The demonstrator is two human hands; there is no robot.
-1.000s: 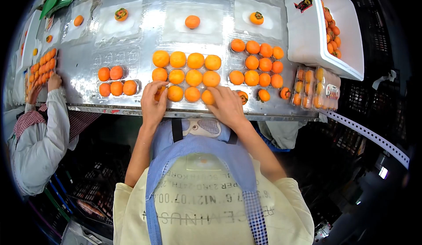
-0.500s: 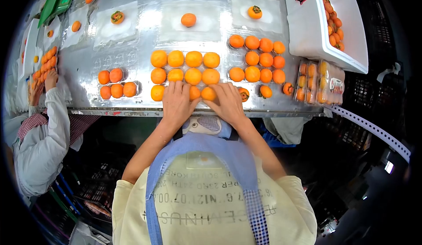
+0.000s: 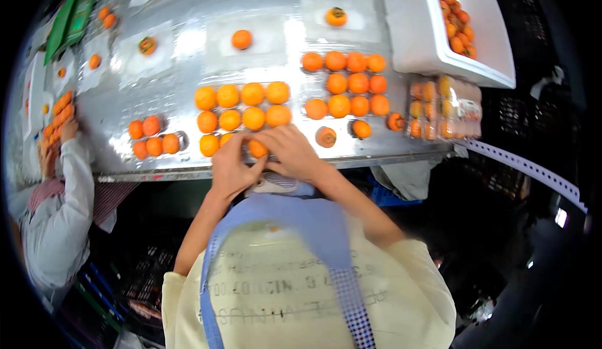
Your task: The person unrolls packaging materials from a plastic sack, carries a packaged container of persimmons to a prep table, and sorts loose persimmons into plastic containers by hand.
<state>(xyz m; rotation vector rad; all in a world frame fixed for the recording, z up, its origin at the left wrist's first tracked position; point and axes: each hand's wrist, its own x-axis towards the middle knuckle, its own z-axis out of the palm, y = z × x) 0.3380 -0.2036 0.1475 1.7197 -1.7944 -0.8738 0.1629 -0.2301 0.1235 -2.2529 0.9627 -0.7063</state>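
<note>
My left hand and my right hand meet at the near edge of a clear tray holding rows of orange fruit. Between them is one orange fruit in the front row, with fingers of both hands curled against it. The right hand partly covers the front row's right end. Right of my hands, a fruit and another with a leafy top lie on the metal table. Behind these stands a second group of fruit in rows.
A white foam box of fruit stands at the back right, with clear packs of fruit before it. A smaller group of fruit is at left. Single fruits sit on padded sheets behind. A co-worker's arm reaches in at far left.
The view has shifted, so the table's contents appear further left. My left hand has come rightward along the front row to meet my right hand around one fruit.
</note>
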